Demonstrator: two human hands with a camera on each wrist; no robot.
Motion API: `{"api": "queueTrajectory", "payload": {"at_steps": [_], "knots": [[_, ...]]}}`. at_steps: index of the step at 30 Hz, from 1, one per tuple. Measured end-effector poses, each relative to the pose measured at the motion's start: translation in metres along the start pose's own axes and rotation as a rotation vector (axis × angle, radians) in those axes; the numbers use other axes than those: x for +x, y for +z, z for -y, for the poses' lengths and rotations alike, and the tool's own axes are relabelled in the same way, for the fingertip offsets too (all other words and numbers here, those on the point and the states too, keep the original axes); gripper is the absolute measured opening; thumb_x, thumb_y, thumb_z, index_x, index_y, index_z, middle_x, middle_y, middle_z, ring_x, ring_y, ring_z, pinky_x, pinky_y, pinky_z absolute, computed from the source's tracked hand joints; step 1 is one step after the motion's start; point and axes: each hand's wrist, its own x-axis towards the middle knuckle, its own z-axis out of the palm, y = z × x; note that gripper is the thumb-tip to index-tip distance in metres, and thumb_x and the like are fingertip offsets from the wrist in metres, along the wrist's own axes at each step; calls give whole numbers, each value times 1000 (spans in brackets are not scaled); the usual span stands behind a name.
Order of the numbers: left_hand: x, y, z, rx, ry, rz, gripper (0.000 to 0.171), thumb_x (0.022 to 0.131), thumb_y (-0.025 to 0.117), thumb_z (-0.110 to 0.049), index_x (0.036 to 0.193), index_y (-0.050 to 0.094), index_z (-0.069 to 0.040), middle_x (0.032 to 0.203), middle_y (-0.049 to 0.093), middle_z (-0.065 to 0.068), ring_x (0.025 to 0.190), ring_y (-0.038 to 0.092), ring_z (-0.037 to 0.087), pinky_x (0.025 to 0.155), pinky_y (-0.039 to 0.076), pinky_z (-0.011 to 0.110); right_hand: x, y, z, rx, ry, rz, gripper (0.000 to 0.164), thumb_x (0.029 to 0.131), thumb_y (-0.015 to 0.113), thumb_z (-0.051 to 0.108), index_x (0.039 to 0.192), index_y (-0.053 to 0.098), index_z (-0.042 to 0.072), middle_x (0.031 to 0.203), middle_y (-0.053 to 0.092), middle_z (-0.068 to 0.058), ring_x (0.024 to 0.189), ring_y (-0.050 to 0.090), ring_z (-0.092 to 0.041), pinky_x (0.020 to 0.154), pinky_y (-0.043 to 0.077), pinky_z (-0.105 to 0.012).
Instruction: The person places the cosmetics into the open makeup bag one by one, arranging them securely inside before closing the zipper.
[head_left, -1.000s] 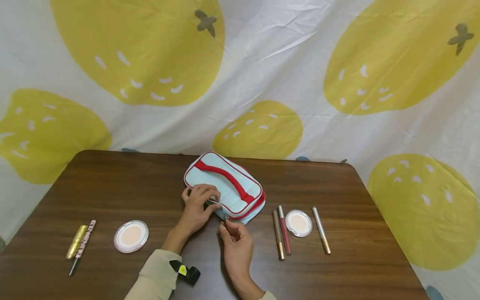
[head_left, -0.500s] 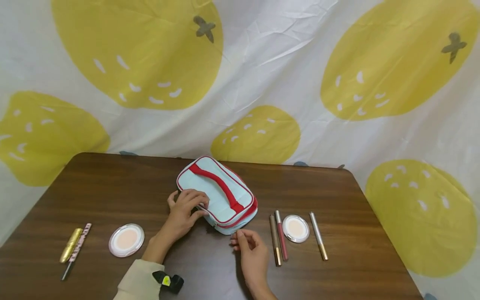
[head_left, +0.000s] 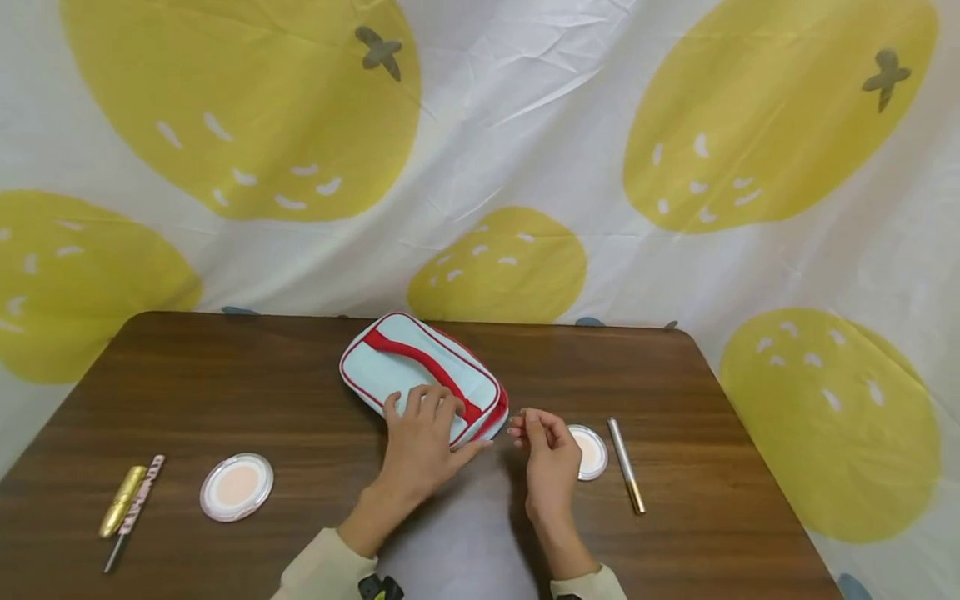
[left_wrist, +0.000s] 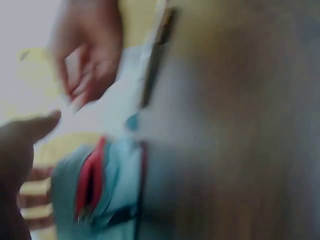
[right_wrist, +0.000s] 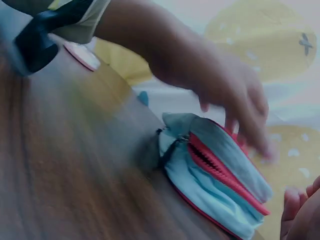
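I'm spreading the left hand (head_left: 422, 450) over the pale-blue, red-trimmed fabric bag (head_left: 405, 375), which is lying beneath it on the brown wood-grain bench (head_left: 247, 396); the right hand (head_left: 551, 458) is hovering just beside, fingers loosely curling.

Your left hand (head_left: 422, 442) is lying over the pouch (head_left: 390, 379) on the table (head_left: 712, 508), your right hand (head_left: 550, 458) hovering just to the pouch's right. Farther right, a compact (head_left: 592, 452), then a pen (head_left: 627, 467), are lying; on your left, another compact (head_left: 237, 487), then a wand (head_left: 140, 508) beside a tube (head_left: 122, 502). Behind, a cloth (head_left: 517, 142) is hanging.
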Motion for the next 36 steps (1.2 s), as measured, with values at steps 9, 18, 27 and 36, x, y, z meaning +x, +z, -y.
{"api": "queueTrajectory", "payload": {"at_steps": [9,18,27,36], "knots": [[5,9,-19,258,-100,94,42,67,85,-33,86,61,-5,90,52,13,86,51,33,67,42,46,8,0,-3,11,85,28,21,97,55,6,104,58,-14,87,67,-21,70,65,-15,62,52,-24],[-12,-11,7,42,75,84,31,65,84,-16,78,57,-6,84,50,9,83,53,32,72,48,47,1,12,-8,-92,54,48,23,93,62,7,109,61,-9,90,65,-21,76,63,-22,66,52,-26],[-27,-35,31,-94,223,162,36,67,86,-19,81,54,-11,88,51,3,86,53,23,73,47,37,-10,29,5,-194,-2,91,34,87,67,-2,118,56,-10,96,62,-25,84,57,-27,70,45,-19],[-16,-28,17,59,233,137,51,68,84,-41,100,62,-9,106,55,13,104,51,33,87,43,52,-10,31,0,-229,-32,109,40,83,70,-5,120,55,-9,91,64,-26,84,59,-32,72,46,-23]]}}
